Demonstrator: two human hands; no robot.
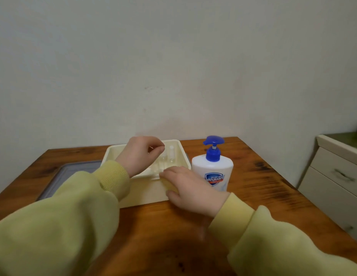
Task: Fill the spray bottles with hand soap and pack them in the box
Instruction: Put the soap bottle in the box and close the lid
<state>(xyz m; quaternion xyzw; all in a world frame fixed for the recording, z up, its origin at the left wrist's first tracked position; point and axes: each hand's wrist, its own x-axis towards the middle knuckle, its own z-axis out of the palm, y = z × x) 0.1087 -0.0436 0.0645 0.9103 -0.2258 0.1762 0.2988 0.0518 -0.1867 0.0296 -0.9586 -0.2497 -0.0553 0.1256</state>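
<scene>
A: Obs. 1, bench. Wooden table against a plain wall, with a cream drawer unit to the right.

B: Containers?

A: The cream box sits open at mid-table. Its grey lid lies flat just beside it on the left. The white soap bottle with a blue pump stands upright, close against the box's right side.

B: Hands?

A: The right hand holds the box's near right corner, fingers over the rim and thumb on the front wall. The left hand hovers inside the box with its fingers curled and thumb meeting forefinger. Cannot tell whether anything is pinched between them; too blurred.

B: And the work items?

A: Small clear spray bottles stand upright at the box's far right, just beyond the left fingertips. Count uncertain.

B: Step in hand, as judged?

A: Lifting one bottle out for filling. Note: brace the box with the right hand, pinch the bottle by its neck and draw it straight up so the neighbour stays standing. Set it down near the pump spout.
</scene>
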